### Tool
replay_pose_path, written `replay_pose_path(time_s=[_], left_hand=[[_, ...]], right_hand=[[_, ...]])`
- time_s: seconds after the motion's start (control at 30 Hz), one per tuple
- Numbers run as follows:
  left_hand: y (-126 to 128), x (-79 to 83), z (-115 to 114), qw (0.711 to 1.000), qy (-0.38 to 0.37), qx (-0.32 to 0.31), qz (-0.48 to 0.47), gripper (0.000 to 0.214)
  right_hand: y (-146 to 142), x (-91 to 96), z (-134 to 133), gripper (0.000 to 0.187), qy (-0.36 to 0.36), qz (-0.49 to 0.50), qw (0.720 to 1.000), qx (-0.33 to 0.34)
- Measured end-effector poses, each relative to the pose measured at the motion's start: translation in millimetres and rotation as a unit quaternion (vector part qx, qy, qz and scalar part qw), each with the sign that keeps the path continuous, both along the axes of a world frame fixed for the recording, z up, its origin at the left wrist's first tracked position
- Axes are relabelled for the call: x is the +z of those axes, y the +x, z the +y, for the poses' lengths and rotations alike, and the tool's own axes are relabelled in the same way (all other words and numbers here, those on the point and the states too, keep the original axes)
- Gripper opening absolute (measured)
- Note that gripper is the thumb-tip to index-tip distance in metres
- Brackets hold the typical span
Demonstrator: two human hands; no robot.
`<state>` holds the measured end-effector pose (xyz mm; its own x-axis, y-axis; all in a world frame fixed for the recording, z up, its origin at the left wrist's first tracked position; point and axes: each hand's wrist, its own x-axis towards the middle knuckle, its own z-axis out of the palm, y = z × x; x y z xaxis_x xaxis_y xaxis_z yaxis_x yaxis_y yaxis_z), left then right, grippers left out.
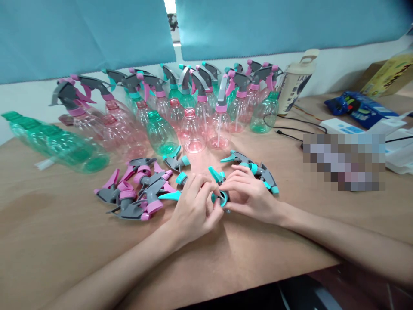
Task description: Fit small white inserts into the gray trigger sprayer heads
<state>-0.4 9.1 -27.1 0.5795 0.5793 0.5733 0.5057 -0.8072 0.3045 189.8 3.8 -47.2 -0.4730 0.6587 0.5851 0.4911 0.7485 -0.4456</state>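
My left hand (193, 206) and my right hand (248, 193) meet low over the brown table (64, 241), fingers pinched together on one teal and grey spray trigger head (221, 198). Loose grey trigger heads with pink collars (135, 193) lie just left of my left hand. Teal-collared trigger heads (254, 168) lie just behind my right hand. Behind them stand several clear pink and green spray bottles (193, 129), some capped with trigger heads, some open at the neck.
Green bottles (58, 142) lie on their sides at the far left. A beige jug (297, 86) stands behind the bottles at right, with black cables, a white power strip (338, 127), a blue packet (361, 107) and a cardboard box. Blue blinds hang behind.
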Motion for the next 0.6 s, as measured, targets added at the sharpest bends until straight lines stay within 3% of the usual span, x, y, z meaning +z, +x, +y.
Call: replay_pose_path(time_s=[0.37, 0.6], left_hand=[[-3.3, 5.1, 2.4, 0.998, 0.022, -0.031, 0.048, 0.009], [-5.5, 5.2, 3.1, 0.993, 0.091, -0.052, 0.061, 0.010]], right_hand=[[-0.1, -1.7, -1.4, 0.022, -0.001, 0.010, 0.999, 0.032], [0.2, -3.3, -1.7, 0.024, 0.006, 0.001, 1.000, 0.029]])
